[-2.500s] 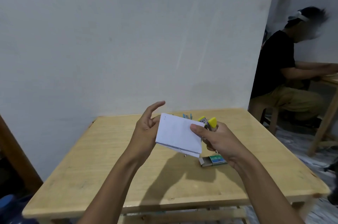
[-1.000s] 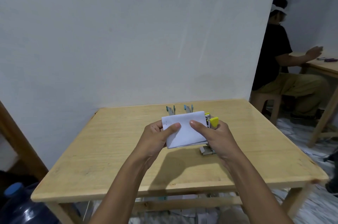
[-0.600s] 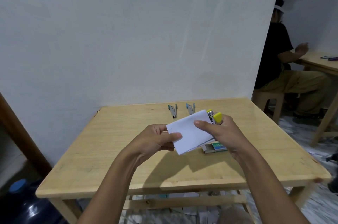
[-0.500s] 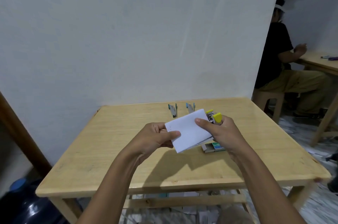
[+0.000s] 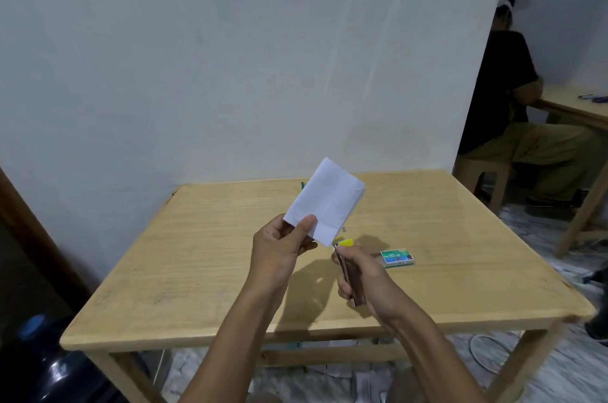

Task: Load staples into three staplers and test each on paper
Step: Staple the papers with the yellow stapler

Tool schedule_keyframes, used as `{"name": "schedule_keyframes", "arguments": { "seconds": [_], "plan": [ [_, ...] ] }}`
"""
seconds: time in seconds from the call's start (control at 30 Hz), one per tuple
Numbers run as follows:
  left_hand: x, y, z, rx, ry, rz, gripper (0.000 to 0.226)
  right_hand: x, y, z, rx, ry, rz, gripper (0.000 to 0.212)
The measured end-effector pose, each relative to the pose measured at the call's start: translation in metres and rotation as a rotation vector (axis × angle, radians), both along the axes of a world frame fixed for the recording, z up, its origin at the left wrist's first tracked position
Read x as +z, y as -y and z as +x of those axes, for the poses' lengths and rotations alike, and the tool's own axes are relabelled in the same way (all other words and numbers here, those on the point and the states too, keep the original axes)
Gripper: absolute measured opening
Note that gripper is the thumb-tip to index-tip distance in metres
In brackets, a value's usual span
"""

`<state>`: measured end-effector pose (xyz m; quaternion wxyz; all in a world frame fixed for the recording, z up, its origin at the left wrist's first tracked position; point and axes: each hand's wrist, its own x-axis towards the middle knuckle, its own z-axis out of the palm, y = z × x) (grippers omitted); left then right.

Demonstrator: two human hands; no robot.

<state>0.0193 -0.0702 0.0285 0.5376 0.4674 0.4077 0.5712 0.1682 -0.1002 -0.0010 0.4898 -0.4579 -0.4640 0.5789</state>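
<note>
My left hand [image 5: 279, 251] pinches the lower corner of a folded white paper [image 5: 329, 200] and holds it up above the wooden table [image 5: 204, 264]. My right hand [image 5: 365, 277] grips a yellow stapler [image 5: 345, 258], whose nose touches the paper's bottom edge. A green staple box [image 5: 396, 257] lies on the table just right of my right hand. The paper hides most of the other staplers at the back; only a small green bit [image 5: 302, 185] shows.
A white wall stands right behind the table. A blue water jug [image 5: 42, 366] sits on the floor at the lower left. A person [image 5: 513, 100] sits at another table [image 5: 579, 110] on the right. Papers lie on the floor under the table.
My right hand has let go of the paper and dropped lower with the stapler. My left hand has turned the paper upright and raised it.
</note>
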Motion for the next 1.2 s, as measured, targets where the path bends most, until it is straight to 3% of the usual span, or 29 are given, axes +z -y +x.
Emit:
{"name": "schedule_keyframes", "arguments": {
  "seconds": [0.17, 0.37, 0.5, 0.77, 0.87, 1.07, 1.2],
  "plan": [
    [-0.007, 0.005, 0.006, 0.016, 0.171, -0.114, 0.013, -0.002, -0.004, -0.004, 0.065, -0.041, 0.045, 0.034],
    [-0.011, 0.009, 0.017, 0.091, 0.290, -0.158, 0.011, -0.014, -0.003, -0.010, 0.079, 0.037, 0.077, 0.051],
    [-0.015, 0.009, 0.019, 0.151, 0.212, -0.140, 0.020, -0.015, -0.004, -0.011, 0.038, 0.045, 0.078, 0.049],
    [-0.012, 0.012, 0.018, 0.118, 0.204, -0.129, 0.014, -0.013, -0.005, -0.011, -0.005, -0.028, 0.103, 0.037],
    [-0.011, 0.013, 0.017, 0.160, 0.115, -0.072, 0.015, -0.017, -0.006, -0.010, 0.003, -0.031, 0.096, 0.036],
    [-0.010, 0.014, 0.013, 0.112, 0.014, -0.035, 0.011, -0.018, -0.010, -0.009, -0.030, -0.085, 0.079, 0.063],
    [-0.009, 0.011, 0.008, 0.106, -0.022, -0.018, 0.011, -0.018, -0.009, -0.003, 0.017, -0.103, 0.050, 0.062]
  ]
}}
